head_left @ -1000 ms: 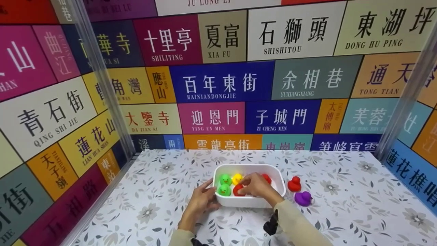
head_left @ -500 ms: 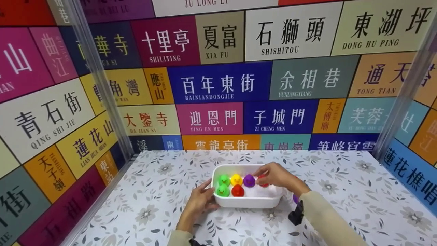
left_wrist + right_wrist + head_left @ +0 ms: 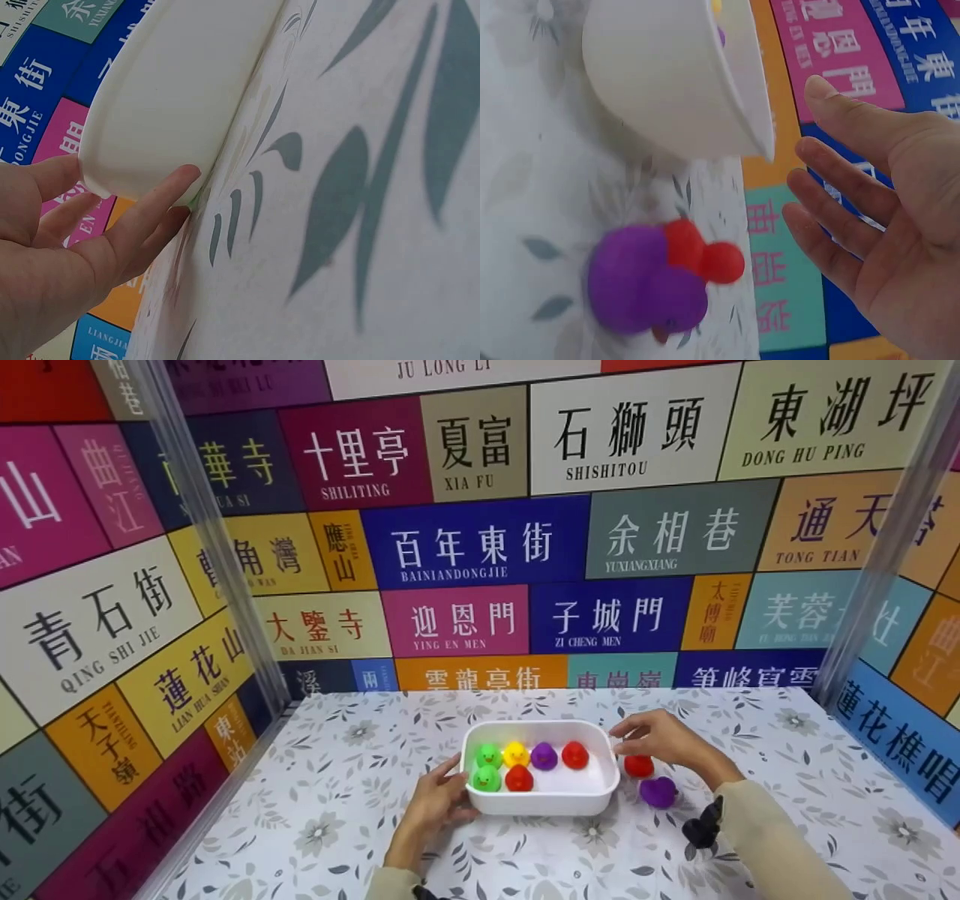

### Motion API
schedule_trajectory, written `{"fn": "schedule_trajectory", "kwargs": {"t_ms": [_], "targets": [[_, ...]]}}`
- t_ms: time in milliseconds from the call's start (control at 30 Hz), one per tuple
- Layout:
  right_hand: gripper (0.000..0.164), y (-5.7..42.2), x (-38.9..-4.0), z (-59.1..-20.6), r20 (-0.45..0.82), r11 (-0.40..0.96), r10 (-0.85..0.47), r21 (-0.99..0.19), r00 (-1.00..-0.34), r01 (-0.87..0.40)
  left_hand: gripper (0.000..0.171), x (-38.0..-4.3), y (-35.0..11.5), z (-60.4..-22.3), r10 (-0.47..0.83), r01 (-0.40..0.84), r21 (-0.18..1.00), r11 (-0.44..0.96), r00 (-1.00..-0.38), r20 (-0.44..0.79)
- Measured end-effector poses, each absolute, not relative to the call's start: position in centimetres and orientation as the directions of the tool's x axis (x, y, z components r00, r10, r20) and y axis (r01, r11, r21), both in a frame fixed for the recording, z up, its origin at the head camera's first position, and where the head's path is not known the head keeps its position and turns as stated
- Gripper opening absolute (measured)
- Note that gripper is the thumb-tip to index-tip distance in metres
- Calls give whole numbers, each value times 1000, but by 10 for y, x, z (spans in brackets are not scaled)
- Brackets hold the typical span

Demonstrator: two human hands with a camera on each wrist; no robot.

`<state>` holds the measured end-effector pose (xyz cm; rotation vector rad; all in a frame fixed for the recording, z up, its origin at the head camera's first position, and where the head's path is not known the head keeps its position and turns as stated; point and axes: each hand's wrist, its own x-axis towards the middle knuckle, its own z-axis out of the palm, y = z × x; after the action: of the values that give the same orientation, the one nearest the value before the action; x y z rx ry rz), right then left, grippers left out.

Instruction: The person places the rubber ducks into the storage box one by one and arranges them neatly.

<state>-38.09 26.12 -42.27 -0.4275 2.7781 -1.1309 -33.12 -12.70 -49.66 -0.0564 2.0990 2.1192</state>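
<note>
A white plastic tub stands on the table with small rubber ducks inside. Its back row has a green duck, a yellow duck, a purple duck and a red duck; in front are another green duck and a red duck. My left hand rests its extended fingers against the tub's left end. Empty, with fingers apart, my right hand hovers beyond the right rim. Below it lies a red duck, partly covered, beside a purple duck.
A white tablecloth with grey leaves and flowers covers the table. Behind it rises a wall of coloured name signs. Clear upright strips run along the wall corners at left and right.
My right hand has left the tub, moving right from the front red duck, past the back red duck, to above the loose red duck. The left hand stays at the tub's left end.
</note>
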Motion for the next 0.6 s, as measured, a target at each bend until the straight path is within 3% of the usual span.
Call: {"fn": "schedule_trajectory", "kwargs": {"t_ms": [600], "targets": [[63,310,-391,-469,-79,634,-126,-773,-989,-19,59,-331,-126,-499,86,-128,992,-4,-988,-127]]}}
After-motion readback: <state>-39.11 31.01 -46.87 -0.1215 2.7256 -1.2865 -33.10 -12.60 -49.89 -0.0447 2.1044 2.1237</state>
